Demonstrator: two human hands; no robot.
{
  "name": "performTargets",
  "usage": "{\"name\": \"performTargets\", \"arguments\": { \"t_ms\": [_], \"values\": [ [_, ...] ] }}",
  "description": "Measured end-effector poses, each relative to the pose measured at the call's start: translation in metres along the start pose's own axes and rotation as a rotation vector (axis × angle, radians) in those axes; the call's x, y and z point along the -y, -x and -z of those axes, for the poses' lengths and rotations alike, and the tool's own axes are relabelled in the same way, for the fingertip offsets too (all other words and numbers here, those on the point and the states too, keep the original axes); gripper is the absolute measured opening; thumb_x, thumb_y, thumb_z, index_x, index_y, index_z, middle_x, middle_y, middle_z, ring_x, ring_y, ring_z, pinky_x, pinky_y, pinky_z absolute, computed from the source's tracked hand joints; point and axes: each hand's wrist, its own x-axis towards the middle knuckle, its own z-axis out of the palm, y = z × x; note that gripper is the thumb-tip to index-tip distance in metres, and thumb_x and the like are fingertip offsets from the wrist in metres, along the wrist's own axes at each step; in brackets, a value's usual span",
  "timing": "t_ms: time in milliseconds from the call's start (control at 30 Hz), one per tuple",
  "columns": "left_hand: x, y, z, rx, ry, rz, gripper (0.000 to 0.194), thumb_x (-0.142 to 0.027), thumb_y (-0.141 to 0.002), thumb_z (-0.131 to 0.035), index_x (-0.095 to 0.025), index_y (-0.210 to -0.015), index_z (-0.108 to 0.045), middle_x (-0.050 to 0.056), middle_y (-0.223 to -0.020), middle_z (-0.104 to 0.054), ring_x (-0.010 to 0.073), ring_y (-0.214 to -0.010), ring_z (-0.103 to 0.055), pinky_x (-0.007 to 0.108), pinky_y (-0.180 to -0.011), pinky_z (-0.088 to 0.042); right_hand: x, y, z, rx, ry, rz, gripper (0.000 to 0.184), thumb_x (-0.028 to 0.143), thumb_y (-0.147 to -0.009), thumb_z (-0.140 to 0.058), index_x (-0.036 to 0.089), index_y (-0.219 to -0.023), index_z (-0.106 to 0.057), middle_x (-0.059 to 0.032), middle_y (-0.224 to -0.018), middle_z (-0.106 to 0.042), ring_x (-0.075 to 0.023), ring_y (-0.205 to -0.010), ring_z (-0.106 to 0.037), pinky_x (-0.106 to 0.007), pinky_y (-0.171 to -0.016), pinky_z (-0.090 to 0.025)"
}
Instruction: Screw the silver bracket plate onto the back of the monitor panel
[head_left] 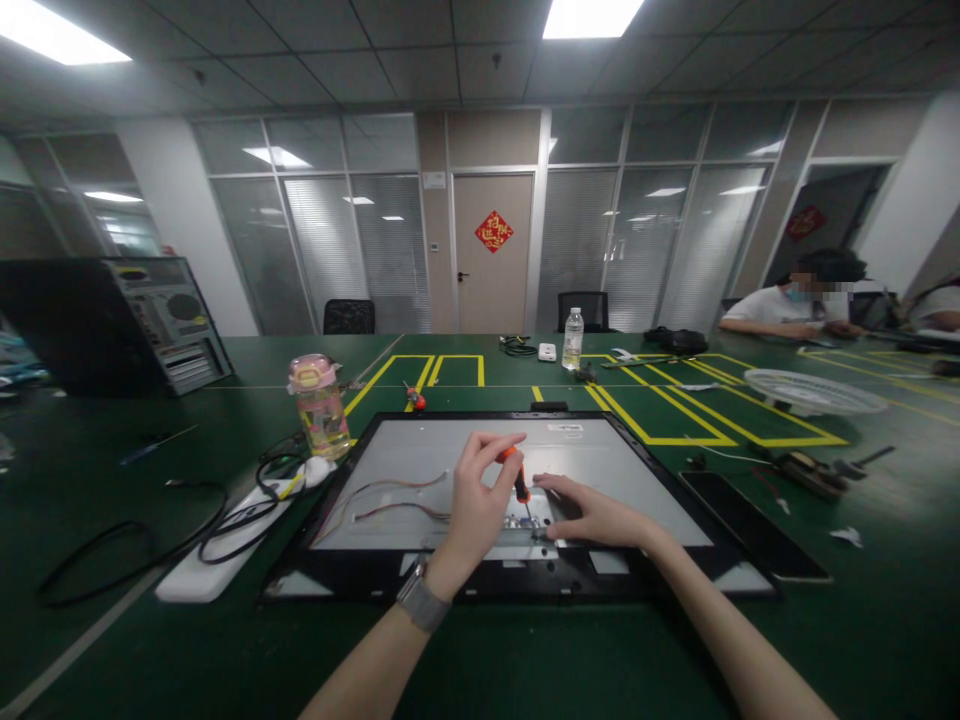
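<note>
A flat display panel [420,450] with a black frame and grey metal back lies on the green table in front of me. My left hand [484,485], with a watch on its wrist, is closed around the orange-and-black handle of a screwdriver [521,487]. The screwdriver points down, its shaft meeting a small board with metal connectors [521,522] near the panel's lower edge. My right hand [592,512] rests beside that board, fingers spread, the fingertips close to the shaft. Thin cables [397,508] run across the panel's left part.
A white power strip [225,550] with black cords and a pink-lidded bottle [319,405] stand left. A black phone-like slab [750,525] lies right. Behind are a clear water bottle [573,340] and yellow tape lines. A computer case [112,325] stands far left; a person [795,300] sits far right.
</note>
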Motion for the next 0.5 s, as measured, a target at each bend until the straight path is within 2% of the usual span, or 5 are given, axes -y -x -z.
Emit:
{"name": "performTargets", "arguments": {
  "t_ms": [133, 267, 500],
  "values": [
    [0.0033, 0.0005, -0.0010, 0.020, 0.055, 0.008, 0.028, -0.022, -0.092, -0.043, -0.021, -0.111, -0.064, 0.005, -0.097, -0.058, 0.0173, -0.091, -0.056, 0.029, -0.082, -0.043, -0.0004, -0.0002, 0.0002, -0.004, 0.002, -0.006, 0.080, 0.055, -0.070, -0.067, 0.017, -0.136, -0.042, -0.0109, -0.146, -0.037, -0.0299, -0.134, -0.032, -0.040, -0.113, -0.024],
    [0.0038, 0.0001, -0.0017, 0.025, 0.028, 0.007, 0.027, -0.021, -0.091, -0.046, -0.021, -0.112, -0.063, 0.005, -0.096, -0.058, 0.0173, -0.090, -0.056, 0.030, -0.082, -0.043, -0.0038, -0.0006, 0.0000, 0.005, -0.006, 0.013, 0.078, 0.054, -0.071, -0.067, 0.019, -0.136, -0.042, -0.0099, -0.146, -0.037, -0.0289, -0.134, -0.032, -0.040, -0.113, -0.025],
    [0.0021, 0.0047, -0.0049, -0.024, -0.008, -0.038, 0.015, -0.022, -0.085, -0.057, -0.023, -0.094, -0.069, 0.001, -0.087, -0.049, 0.0143, -0.080, -0.054, 0.027, -0.075, -0.044, -0.0037, -0.0012, -0.0011, -0.020, 0.010, 0.012, 0.078, 0.051, -0.072, -0.068, 0.015, -0.135, -0.042, -0.0126, -0.145, -0.039, -0.0283, -0.133, -0.034, -0.040, -0.113, -0.024]
  ]
}}
